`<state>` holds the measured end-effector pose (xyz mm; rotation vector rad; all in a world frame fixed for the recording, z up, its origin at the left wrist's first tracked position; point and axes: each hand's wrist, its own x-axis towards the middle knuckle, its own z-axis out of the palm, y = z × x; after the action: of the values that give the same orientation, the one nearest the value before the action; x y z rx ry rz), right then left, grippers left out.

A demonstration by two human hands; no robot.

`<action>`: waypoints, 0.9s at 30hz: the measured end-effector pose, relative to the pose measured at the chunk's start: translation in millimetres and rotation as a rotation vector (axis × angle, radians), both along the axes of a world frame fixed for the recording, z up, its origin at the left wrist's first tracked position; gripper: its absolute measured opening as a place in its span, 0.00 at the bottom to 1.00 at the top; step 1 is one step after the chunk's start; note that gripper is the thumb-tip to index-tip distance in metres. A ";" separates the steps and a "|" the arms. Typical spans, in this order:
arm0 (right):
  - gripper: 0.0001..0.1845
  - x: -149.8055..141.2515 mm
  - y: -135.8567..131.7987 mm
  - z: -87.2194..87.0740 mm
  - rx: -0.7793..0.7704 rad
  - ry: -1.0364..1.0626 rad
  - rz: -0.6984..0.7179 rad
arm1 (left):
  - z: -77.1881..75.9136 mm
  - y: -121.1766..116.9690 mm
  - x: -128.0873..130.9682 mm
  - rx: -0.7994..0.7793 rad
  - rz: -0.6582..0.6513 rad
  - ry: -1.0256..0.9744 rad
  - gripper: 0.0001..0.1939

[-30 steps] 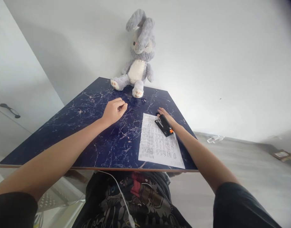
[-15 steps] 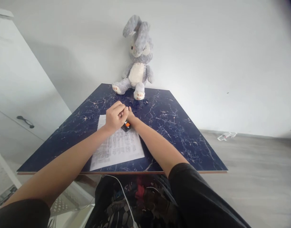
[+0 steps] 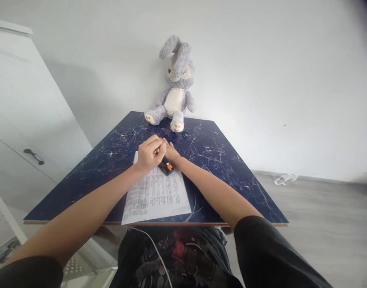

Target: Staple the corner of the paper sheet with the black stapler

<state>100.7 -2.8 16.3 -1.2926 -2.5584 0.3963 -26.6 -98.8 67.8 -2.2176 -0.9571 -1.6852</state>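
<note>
My left hand (image 3: 150,153) is closed, fingers curled, over the far end of a small black stapler (image 3: 166,166) with an orange and white patch on its near end. The stapler rests on the upper right part of a printed sheet of paper (image 3: 158,196). Just to the right, my right hand (image 3: 170,151) lies low beside the stapler, fingers stretched forward. Its fingertips are partly hidden behind my left hand. How the left fingers meet the stapler is mostly covered.
Against the wall, a grey plush rabbit (image 3: 176,94) sits on the far part of the dark blue marbled table (image 3: 219,176). A white cabinet (image 3: 30,104) stands to the left. Below the table's front edge hangs a white cable (image 3: 155,248).
More of the stapler shows now, and it sits further right beside my right wrist. The view has tilted a little, so the rabbit and table appear lower.
</note>
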 end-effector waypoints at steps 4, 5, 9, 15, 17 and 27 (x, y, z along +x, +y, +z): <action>0.34 61.9 2.9 -10.9 0.000 -0.094 -0.099 | -13.7 14.8 1.7 -0.219 0.055 0.084 0.22; 0.35 75.1 4.8 -13.6 0.003 -0.122 -0.133 | -19.1 20.9 1.5 -0.288 0.045 0.154 0.21; 0.35 104.1 13.0 -23.3 0.028 -0.116 -0.183 | -42.9 41.7 -1.9 -0.489 -0.075 0.535 0.11; 0.22 115.0 4.3 -6.5 0.158 0.192 -0.197 | -56.3 45.2 -7.7 -0.548 -0.098 0.732 0.17; 0.20 125.6 -6.8 13.0 0.107 0.234 -0.119 | -55.8 44.8 -8.7 -0.558 -0.116 0.737 0.20; 0.27 157.0 -29.0 57.8 -0.316 0.181 0.365 | -57.0 55.7 -10.9 -0.663 -0.207 0.622 0.16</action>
<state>257.7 -31.8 74.1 -0.8180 -2.6424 0.9748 -37.5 -43.1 10.8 -3.0608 -1.2420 -0.6453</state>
